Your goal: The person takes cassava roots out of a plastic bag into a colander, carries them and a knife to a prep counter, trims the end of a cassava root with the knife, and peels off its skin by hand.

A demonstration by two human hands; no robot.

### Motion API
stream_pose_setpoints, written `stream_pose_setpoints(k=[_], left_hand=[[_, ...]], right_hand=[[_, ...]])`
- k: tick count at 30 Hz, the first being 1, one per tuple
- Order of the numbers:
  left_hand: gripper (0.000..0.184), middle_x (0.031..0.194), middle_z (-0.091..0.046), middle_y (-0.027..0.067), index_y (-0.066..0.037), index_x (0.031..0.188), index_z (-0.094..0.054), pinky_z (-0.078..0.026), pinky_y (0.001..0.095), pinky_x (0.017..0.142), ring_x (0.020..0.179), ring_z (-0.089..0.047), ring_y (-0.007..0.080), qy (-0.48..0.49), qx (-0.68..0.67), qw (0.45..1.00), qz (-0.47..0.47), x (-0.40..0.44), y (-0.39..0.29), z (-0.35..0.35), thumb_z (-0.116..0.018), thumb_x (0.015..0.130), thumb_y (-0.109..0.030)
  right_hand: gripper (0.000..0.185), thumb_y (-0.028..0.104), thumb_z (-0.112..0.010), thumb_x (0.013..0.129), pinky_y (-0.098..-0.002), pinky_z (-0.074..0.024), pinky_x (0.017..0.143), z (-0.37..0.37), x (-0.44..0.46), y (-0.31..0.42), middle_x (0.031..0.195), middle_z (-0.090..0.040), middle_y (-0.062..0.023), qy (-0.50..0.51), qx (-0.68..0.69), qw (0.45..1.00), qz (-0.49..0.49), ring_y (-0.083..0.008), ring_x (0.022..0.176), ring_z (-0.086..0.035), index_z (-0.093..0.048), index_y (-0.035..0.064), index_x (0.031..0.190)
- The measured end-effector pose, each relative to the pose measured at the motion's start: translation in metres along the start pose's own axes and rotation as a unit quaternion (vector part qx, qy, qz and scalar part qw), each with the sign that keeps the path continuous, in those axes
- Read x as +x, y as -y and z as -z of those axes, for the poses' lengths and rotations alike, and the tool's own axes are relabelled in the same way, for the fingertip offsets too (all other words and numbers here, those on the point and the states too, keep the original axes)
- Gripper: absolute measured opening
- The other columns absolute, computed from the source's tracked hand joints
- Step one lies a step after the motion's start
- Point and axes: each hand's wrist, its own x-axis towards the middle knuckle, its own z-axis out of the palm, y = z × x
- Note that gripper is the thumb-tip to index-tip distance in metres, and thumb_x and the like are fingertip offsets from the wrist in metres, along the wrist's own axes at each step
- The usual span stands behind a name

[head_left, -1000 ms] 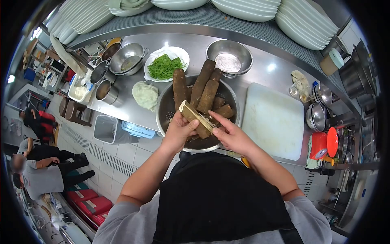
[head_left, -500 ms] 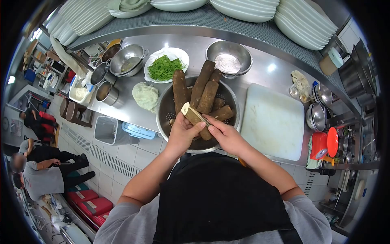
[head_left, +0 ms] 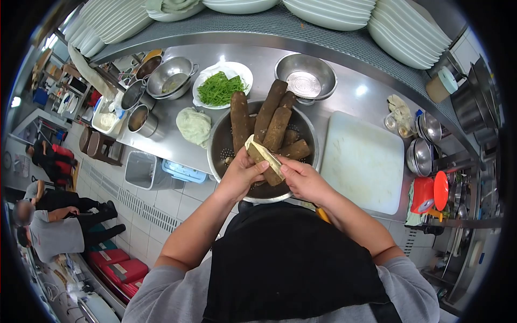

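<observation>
My left hand (head_left: pixel 244 173) is wrapped round a short brown-skinned yam (head_left: pixel 257 153), held at a slant over the colander. A pale strip of cut peel (head_left: pixel 269 158) stands along its side, with creamy flesh at the upper end. My right hand (head_left: pixel 302 180) pinches the lower end of that strip between thumb and fingers. Below my right wrist shows a yellow-orange handle (head_left: pixel 323 215); what it belongs to is mostly hidden. Several unpeeled yams (head_left: pixel 269 113) lie in the metal colander (head_left: pixel 218 126) under my hands.
Right of the colander lies a white cutting board (head_left: pixel 363 156). Behind stand a plate of cut green vegetables (head_left: pixel 221 89) and a metal bowl (head_left: pixel 304 78). A pale cloth (head_left: pixel 194 127) lies left. Plates are stacked on the shelf (head_left: pixel 258 35) overhead. Two people stand far left.
My right hand has moved slightly right and down, and the peel strip has come further away from the yam, showing more pale surface. My left hand keeps its grip.
</observation>
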Motion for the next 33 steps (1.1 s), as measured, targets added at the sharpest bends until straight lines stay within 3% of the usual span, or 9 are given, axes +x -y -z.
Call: stream_pose_setpoints(k=[1,23,25,26,28,30,31,32,33], left_hand=[[0.046,0.124,-0.064,0.0062,-0.008,0.138,-0.045,-0.061,0.0303,0.090,0.114,-0.066,0.0165,-0.001,0.000,1.000,0.000,0.000,0.000,0.000,-0.067,0.098,-0.009],[0.044,0.128,-0.062,0.0059,-0.010,0.137,-0.045,-0.060,0.0346,0.092,0.117,-0.064,0.0179,-0.005,0.007,1.000,0.008,0.004,0.006,0.003,-0.066,0.099,-0.011],[0.044,0.128,-0.062,0.0066,-0.010,0.138,-0.044,-0.060,0.0364,0.093,0.117,-0.064,0.0187,-0.021,0.011,1.000,0.012,0.005,0.005,0.002,-0.066,0.099,-0.012],[0.045,0.128,-0.062,0.0083,-0.009,0.138,-0.044,-0.060,0.0391,0.094,0.118,-0.064,0.0208,-0.042,-0.004,0.999,0.002,0.007,0.005,0.004,-0.066,0.099,-0.011],[0.045,0.129,-0.061,0.0101,-0.008,0.138,-0.043,-0.059,0.0418,0.095,0.118,-0.064,0.0229,-0.057,-0.017,0.998,-0.005,0.008,0.003,0.007,-0.065,0.099,-0.010],[0.045,0.129,-0.062,0.0143,-0.006,0.137,-0.043,-0.058,0.0466,0.098,0.120,-0.064,0.0281,-0.112,-0.036,0.993,-0.002,0.004,0.001,0.015,-0.064,0.097,-0.007],[0.047,0.129,-0.062,0.0179,-0.005,0.138,-0.042,-0.057,0.0495,0.100,0.121,-0.064,0.0322,-0.088,-0.041,0.995,-0.011,0.001,0.000,0.019,-0.062,0.096,-0.005],[0.045,0.128,-0.063,0.0205,-0.003,0.135,-0.042,-0.056,0.0516,0.101,0.122,-0.063,0.0352,-0.077,-0.060,0.995,-0.011,-0.003,-0.003,0.019,-0.060,0.093,-0.001],[0.044,0.128,-0.063,0.0213,-0.003,0.132,-0.043,-0.056,0.0526,0.102,0.122,-0.063,0.0365,-0.095,-0.082,0.992,-0.009,-0.004,-0.002,0.020,-0.058,0.091,0.000]], right_hand=[[0.046,0.029,-0.046,0.111,-0.0215,-0.0288,0.048,-0.001,-0.001,0.001,0.067,-0.042,0.0096,-0.013,0.002,1.000,-0.003,-0.0021,0.054,-0.033,-0.046,0.0149,0.155],[0.045,0.028,-0.047,0.110,-0.0209,-0.0235,0.043,-0.001,-0.002,0.004,0.065,-0.032,0.0083,-0.038,0.081,0.994,-0.059,-0.0027,0.048,-0.026,-0.045,0.0203,0.155],[0.047,0.027,-0.049,0.110,-0.0238,-0.0434,0.054,0.006,-0.002,0.005,0.075,-0.053,0.0023,-0.014,0.021,0.999,-0.043,-0.0080,0.059,-0.048,-0.044,0.0166,0.156],[0.047,0.027,-0.049,0.110,-0.0238,-0.0434,0.054,0.008,-0.003,0.004,0.075,-0.053,0.0023,-0.014,0.021,0.999,-0.042,-0.0080,0.059,-0.048,-0.044,0.0166,0.156],[0.050,0.028,-0.052,0.108,-0.0309,-0.0481,0.084,0.020,-0.005,-0.004,0.108,-0.064,-0.0098,-0.067,-0.114,0.988,0.075,-0.0169,0.094,-0.060,-0.043,0.0118,0.155],[0.053,0.029,-0.054,0.107,-0.0359,-0.0412,0.111,0.049,-0.008,-0.016,0.141,-0.061,-0.0196,-0.145,-0.250,0.940,0.181,-0.0235,0.129,-0.059,-0.043,0.0071,0.154],[0.050,0.033,-0.053,0.107,-0.0401,-0.0495,0.102,0.070,-0.013,-0.020,0.133,-0.064,-0.0210,-0.203,-0.308,0.907,0.203,-0.0297,0.119,-0.066,-0.048,0.0134,0.152],[0.050,0.033,-0.053,0.107,-0.0401,-0.0495,0.102,0.088,-0.019,-0.017,0.133,-0.064,-0.0210,-0.214,-0.310,0.904,0.201,-0.0297,0.119,-0.066,-0.048,0.0134,0.152],[0.048,0.035,-0.052,0.106,-0.0430,-0.0518,0.096,0.106,-0.023,-0.011,0.125,-0.066,-0.0202,-0.265,-0.406,0.866,0.118,-0.0334,0.111,-0.067,-0.050,0.0180,0.150]])
